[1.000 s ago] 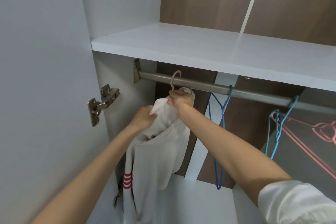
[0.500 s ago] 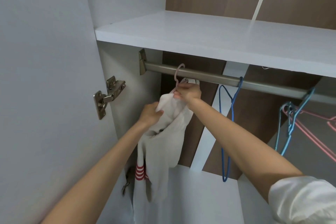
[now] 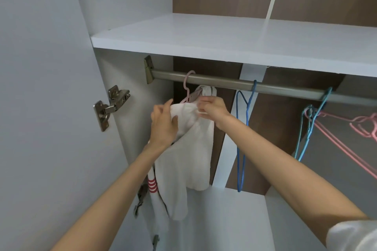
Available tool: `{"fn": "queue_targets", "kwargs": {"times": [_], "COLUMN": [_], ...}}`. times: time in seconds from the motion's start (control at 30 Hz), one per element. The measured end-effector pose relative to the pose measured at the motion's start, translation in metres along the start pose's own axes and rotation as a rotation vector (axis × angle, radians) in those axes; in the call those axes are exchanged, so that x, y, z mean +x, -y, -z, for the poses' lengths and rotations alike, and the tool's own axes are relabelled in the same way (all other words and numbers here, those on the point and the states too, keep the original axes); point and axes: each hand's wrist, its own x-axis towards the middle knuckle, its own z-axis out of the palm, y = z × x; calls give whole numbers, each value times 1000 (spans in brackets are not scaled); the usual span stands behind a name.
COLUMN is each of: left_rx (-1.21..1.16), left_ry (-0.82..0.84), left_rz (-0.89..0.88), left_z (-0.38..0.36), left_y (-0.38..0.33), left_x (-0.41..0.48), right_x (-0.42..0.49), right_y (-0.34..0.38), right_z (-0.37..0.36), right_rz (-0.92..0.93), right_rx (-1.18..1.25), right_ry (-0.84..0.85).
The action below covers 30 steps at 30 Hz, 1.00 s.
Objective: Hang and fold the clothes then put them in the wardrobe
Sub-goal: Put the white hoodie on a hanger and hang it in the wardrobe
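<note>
Right hand (image 3: 212,109) pinches the white garment (image 3: 189,149); my left hand (image 3: 163,122) has loosened, since the pink hanger (image 3: 188,87) now hooks the rail (image 3: 224,82).

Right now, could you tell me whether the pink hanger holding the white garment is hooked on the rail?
Hooked on: the pink hanger curls its hook over the rail.

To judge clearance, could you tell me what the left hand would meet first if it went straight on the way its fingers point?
Probably the pink hanger just above the left hand, then the rail; depth is unclear.
</note>
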Motion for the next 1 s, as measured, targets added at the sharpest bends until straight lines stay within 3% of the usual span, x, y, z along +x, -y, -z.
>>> {"fn": "queue_targets", "kwargs": {"times": [0.1, 0.23, 0.3, 0.37, 0.5, 0.6, 0.67, 0.83, 1.0], "left_rx": [5, -27, -36, -36, -40, -51, -53, -57, -66], "left_ry": [-39, -24, -9, 16, 67, 93, 99, 116, 123], "left_rz": [-112, -172, -172, -165, -156, -152, -146, -152, -155], "left_z": [1, -6, -11, -16, -24, -27, -27, -26, -24], "left_y": [-22, -45, -52, -57, -61, -61, -60, -58, -65], "left_x": [-1, -3, -6, -11, -22, -29, -33, -40, -42], "right_x": [-13, -34, -40, -42, -42, -42, -41, -40, -40], "right_y": [-10, -33, -46, -59, -73, -76, -76, -68, -56], "right_z": [30, 73, 90, 102, 106, 102, 99, 101, 106], "right_rz": [233, 542, 509, 362, 57, -75, -56, 203, 237], "right_rx": [-242, -574, -648, -650, -398, -275, -218, -231, -150], "right_ry": [-58, -365, -524, -549, -278, -217, -243, -353, -387]}}
